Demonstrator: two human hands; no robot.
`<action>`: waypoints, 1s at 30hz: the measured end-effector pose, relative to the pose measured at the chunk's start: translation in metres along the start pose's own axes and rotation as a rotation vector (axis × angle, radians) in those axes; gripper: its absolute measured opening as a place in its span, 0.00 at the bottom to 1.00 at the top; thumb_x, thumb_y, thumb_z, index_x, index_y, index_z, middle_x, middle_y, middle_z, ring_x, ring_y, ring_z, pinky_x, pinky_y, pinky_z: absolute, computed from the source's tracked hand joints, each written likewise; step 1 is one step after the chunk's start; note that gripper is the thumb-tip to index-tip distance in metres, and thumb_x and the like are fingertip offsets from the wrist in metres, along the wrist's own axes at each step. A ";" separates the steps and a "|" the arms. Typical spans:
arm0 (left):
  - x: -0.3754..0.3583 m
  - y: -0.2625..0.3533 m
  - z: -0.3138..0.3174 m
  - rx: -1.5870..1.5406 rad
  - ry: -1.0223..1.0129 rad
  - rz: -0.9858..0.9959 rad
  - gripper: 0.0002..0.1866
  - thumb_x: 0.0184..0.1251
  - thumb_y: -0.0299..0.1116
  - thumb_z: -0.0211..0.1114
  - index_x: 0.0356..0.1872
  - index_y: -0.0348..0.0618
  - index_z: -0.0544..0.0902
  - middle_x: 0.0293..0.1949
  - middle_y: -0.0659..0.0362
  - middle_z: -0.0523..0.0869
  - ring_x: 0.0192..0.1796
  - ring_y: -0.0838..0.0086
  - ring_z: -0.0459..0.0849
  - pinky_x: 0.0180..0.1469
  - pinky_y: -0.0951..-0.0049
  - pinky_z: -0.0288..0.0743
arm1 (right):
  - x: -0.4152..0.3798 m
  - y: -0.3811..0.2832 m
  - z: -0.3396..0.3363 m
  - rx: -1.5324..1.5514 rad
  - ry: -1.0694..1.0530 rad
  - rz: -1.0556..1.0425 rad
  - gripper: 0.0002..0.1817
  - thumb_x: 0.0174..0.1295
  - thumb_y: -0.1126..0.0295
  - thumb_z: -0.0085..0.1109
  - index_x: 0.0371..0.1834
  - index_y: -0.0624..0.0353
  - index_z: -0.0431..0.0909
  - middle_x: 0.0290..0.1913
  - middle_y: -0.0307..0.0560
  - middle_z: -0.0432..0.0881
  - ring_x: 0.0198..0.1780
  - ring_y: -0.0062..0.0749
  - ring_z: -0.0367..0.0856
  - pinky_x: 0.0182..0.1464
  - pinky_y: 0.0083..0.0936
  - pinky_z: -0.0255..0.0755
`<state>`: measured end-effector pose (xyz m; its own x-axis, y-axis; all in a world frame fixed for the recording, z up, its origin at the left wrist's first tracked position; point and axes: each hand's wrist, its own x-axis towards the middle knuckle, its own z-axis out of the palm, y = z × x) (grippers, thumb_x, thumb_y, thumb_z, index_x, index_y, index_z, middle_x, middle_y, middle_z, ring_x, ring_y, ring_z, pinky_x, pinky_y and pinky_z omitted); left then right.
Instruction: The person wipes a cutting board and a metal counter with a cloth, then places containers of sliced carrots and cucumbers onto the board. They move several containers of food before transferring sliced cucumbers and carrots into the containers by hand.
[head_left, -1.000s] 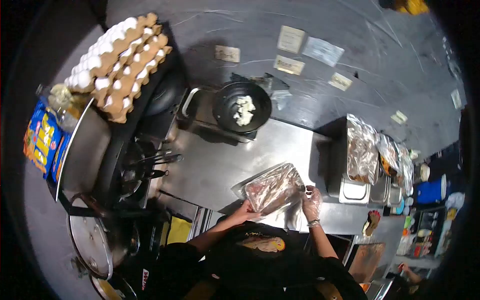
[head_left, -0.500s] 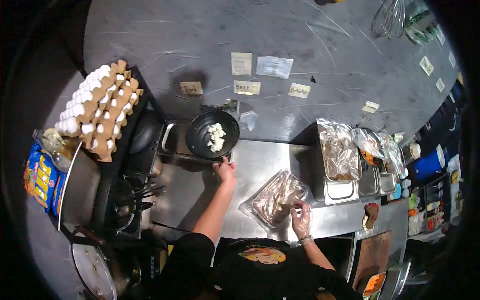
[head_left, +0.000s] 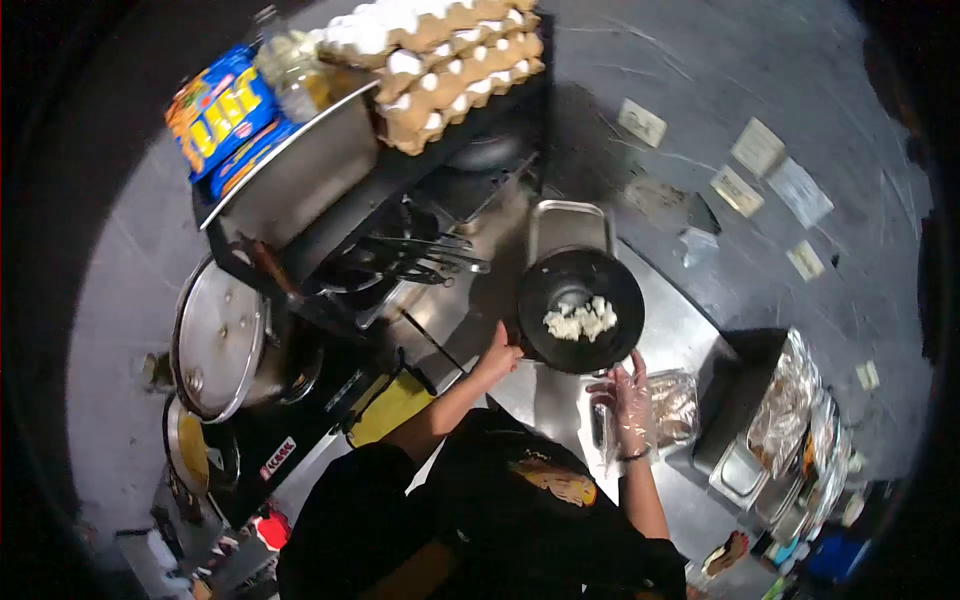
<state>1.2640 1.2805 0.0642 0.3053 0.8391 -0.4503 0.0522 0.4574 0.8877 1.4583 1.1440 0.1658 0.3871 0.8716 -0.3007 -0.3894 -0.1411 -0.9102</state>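
Note:
A black frying pan point(head_left: 560, 285) with white crumbled food point(head_left: 583, 320) in it rests over a rectangular metal pan point(head_left: 570, 213). My bare left hand point(head_left: 498, 360) is beside the frying pan's lower left edge, thumb raised and apart from the fingers. My right hand point(head_left: 631, 408), in a clear plastic glove, is closed at the frying pan's lower right edge, where the handle is mostly hidden. Partly behind the right hand, a tray covered in clear wrap point(head_left: 674, 405) lies on the steel counter point(head_left: 535, 395).
Egg cartons point(head_left: 450, 90) stand on a shelf at the upper left, near a large steel pot point(head_left: 310, 165). Black-handled utensils point(head_left: 430, 250) lie below. A lidded pot point(head_left: 222, 340) is farther left. Foil-covered containers point(head_left: 785, 410) stand at the right.
My view has turned toward the left. My right hand has moved from the wrapped tray to the frying pan's edge. My left hand has shifted from the handle area to the pan's left side.

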 end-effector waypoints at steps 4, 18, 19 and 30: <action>0.012 -0.017 -0.024 -0.088 0.083 0.113 0.40 0.47 0.17 0.48 0.67 0.41 0.50 0.47 0.52 0.74 0.32 0.73 0.74 0.27 0.76 0.70 | 0.010 -0.004 0.028 -0.038 -0.089 0.141 0.22 0.60 0.64 0.54 0.51 0.62 0.59 0.36 0.49 0.78 0.23 0.32 0.80 0.25 0.21 0.74; 0.001 0.074 -0.044 1.045 0.571 0.779 0.13 0.61 0.29 0.54 0.47 0.45 0.74 0.38 0.50 0.76 0.44 0.54 0.73 0.45 0.58 0.68 | -0.021 -0.042 0.011 0.063 0.072 -0.031 0.21 0.51 0.73 0.52 0.49 0.67 0.67 0.38 0.47 0.77 0.30 0.28 0.77 0.26 0.22 0.75; -0.010 0.078 -0.038 1.040 0.551 0.790 0.13 0.61 0.29 0.54 0.47 0.45 0.74 0.38 0.50 0.76 0.44 0.54 0.73 0.45 0.58 0.68 | -0.027 -0.044 -0.001 0.059 0.139 -0.061 0.21 0.50 0.73 0.53 0.50 0.66 0.67 0.39 0.46 0.77 0.32 0.28 0.77 0.28 0.22 0.75; 0.047 0.116 0.064 1.321 0.352 0.753 0.12 0.57 0.34 0.59 0.38 0.37 0.78 0.40 0.53 0.77 0.45 0.60 0.77 0.41 0.61 0.75 | -0.069 -0.015 -0.101 0.027 0.488 -0.183 0.20 0.55 0.67 0.51 0.48 0.67 0.61 0.37 0.50 0.74 0.30 0.35 0.79 0.26 0.26 0.79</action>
<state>1.3452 1.3547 0.1522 0.4249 0.8579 0.2890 0.8206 -0.4998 0.2772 1.5217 1.0387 0.1719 0.7928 0.5599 -0.2408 -0.2978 0.0111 -0.9546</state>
